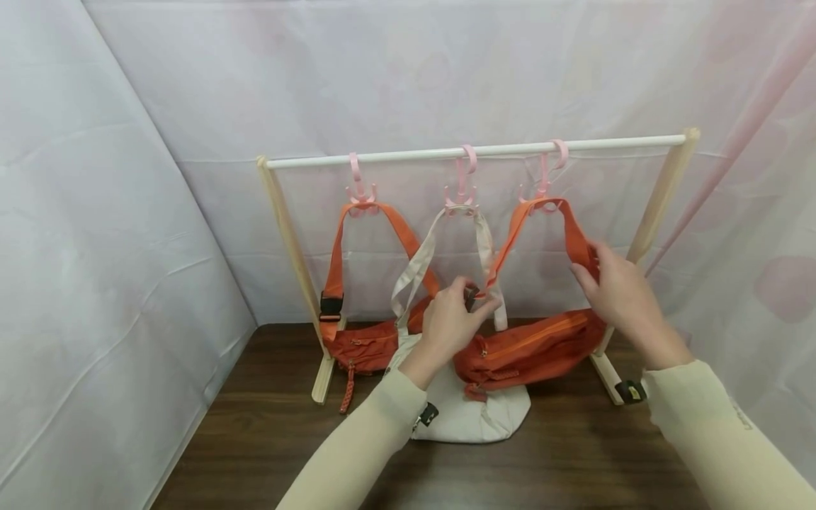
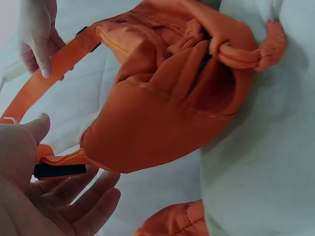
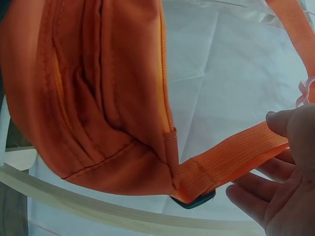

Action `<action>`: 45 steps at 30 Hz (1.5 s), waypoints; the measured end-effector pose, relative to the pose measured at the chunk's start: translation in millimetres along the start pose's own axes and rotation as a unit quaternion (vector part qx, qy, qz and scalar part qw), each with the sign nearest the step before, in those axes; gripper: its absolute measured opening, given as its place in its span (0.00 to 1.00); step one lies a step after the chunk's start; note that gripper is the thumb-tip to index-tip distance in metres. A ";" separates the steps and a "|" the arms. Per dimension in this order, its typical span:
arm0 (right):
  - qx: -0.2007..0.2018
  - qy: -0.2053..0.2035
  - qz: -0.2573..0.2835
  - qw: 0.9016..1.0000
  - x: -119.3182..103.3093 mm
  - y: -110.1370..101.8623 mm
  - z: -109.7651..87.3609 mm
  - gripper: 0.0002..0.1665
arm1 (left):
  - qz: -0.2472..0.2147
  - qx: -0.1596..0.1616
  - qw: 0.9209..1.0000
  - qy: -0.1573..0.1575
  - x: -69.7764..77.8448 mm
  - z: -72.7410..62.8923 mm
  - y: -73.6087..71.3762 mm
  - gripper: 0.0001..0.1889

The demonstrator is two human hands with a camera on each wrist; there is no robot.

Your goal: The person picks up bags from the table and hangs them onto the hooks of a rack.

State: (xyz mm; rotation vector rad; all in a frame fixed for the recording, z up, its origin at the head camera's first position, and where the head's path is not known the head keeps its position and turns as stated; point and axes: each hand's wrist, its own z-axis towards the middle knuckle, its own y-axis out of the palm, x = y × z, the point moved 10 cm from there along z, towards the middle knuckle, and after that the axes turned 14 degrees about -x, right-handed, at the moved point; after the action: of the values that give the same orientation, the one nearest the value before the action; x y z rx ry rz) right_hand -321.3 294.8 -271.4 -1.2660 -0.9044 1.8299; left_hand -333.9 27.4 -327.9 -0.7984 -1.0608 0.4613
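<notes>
An orange waist bag (image 1: 532,350) hangs at the right by its strap (image 1: 570,230), which loops over a pink hook (image 1: 544,180). My left hand (image 1: 446,319) grips the strap's left side, low down by a black buckle (image 2: 60,170). On the other side, my right hand (image 1: 618,290) holds the strap between thumb and fingers. A black strap adjuster (image 3: 194,200) shows between that hand and the bag in the right wrist view. Behind my left hand is a cream bag (image 1: 503,414), its strap (image 1: 417,265) on the middle hook.
Another orange waist bag (image 1: 366,347) hangs from the left hook (image 1: 360,191). A white rod (image 1: 408,154) on wooden posts (image 1: 663,195) carries the hooks. The rack stands on a dark wooden table (image 1: 255,425), with pale curtains (image 1: 382,71) behind and beside it.
</notes>
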 end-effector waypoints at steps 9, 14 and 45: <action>0.013 -0.023 0.008 1.000 0.4 1.6 -13.0 0.40 | -0.029 -0.006 1.000 -0.011 -10.4 -13.5 5.7 0.31; 0.031 -0.035 0.000 0.999 -2.0 0.6 -20.9 0.39 | -0.044 -0.006 0.999 -0.014 -15.1 -20.7 3.6 0.34; 0.084 -0.097 -0.020 0.992 -36.8 10.1 -68.4 0.43 | -0.062 0.019 0.998 -0.024 -38.1 -65.9 -22.9 0.39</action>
State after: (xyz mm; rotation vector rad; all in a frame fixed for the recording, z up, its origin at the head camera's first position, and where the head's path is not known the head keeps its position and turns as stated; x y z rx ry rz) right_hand -248.5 268.0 -282.1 -0.9734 -0.8498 1.9767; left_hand -291.9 -36.5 -349.6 -0.6869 -1.1371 0.3956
